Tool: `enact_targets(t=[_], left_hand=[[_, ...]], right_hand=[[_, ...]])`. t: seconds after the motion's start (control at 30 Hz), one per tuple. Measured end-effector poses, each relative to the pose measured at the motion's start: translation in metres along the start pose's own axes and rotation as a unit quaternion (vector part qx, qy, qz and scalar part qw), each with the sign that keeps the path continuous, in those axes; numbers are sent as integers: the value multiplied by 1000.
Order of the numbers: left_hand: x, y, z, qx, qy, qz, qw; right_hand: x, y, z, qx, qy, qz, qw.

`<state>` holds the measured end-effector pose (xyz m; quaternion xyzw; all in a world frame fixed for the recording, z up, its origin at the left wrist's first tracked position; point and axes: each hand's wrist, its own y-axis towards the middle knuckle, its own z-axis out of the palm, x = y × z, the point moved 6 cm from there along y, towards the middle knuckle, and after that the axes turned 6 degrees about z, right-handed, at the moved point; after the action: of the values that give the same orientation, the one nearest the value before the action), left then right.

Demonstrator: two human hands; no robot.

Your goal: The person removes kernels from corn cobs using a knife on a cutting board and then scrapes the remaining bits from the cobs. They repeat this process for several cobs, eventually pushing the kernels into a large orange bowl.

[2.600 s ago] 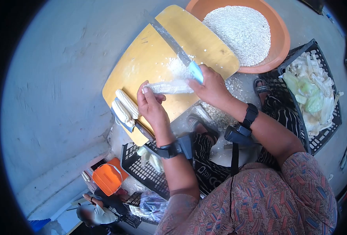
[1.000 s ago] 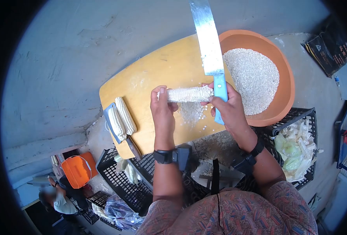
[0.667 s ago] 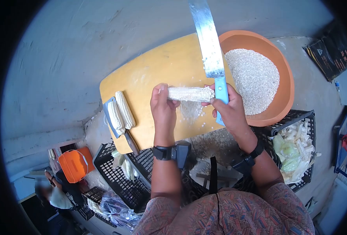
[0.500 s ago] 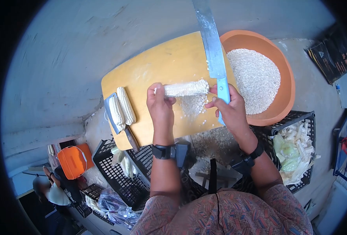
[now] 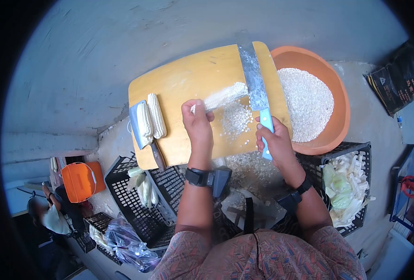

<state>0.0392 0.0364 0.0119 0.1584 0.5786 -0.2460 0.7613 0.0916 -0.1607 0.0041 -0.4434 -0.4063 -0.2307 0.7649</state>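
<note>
My left hand point(image 5: 197, 122) is closed round the near end of a white corn cob point(image 5: 225, 96), which slants up to the right over the yellow cutting board point(image 5: 188, 74). In my right hand point(image 5: 275, 140) is the pale blue handle of a large knife point(image 5: 253, 74), its blade pointing away from me, close to the cob's far end. Loose white kernels point(image 5: 237, 117) lie on the board below the cob. At the board's left, two whole ears of corn point(image 5: 156, 116) rest side by side, one on the blade of a wooden-handled cleaver point(image 5: 157, 156).
An orange basin point(image 5: 340, 116) of kernels stands at the board's right. Black crates hold husks point(image 5: 347, 186) at right and ears with husk point(image 5: 146, 191) at left. An orange bucket point(image 5: 78, 182), a plastic bag point(image 5: 127, 242) and another person point(image 5: 55, 217) are at far left.
The knife has come down toward the board and turned a little, with my right fingers closing fuller round its handle. The cob has tilted, its far end now higher.
</note>
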Motion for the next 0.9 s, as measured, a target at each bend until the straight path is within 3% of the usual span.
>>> enact_targets(t=[0.1,0.17,0.3,0.37,0.43,0.53,0.57,0.63,0.77,0.83,0.9], left_hand=[[-10,-4,-1,16,115,57,992],[-6,-8,-2,-1,18,5,1000],[-7,-22,12,42,-88,-5,995],[-4,-22,5,21,60,4,998],[-7,-18,-2,7,40,4,999],[-17,-5,-17,-10,218,131,967],[-14,-6,-20,-11,218,132,967],[-21,-14,-18,-36,142,37,988],[-26,-15,-20,-43,167,65,983],[-34,-15,-19,-40,146,134,979],[-41,-25,-10,-26,60,121,991]], right_hand=[[2,-4,-3,2,71,18,997],[3,-4,-6,-15,38,-12,999],[-6,-6,-4,-26,26,-1,999],[-7,-12,-1,2,54,18,998],[-2,-18,-1,6,49,14,999],[1,-22,-2,11,20,-9,1000],[3,-23,-2,11,-3,-30,999],[2,-24,-1,7,-16,-34,999],[-10,-24,-2,-24,-49,-8,998],[-18,-21,-3,-32,-63,-9,997],[-28,-18,-7,-47,-105,-20,993]])
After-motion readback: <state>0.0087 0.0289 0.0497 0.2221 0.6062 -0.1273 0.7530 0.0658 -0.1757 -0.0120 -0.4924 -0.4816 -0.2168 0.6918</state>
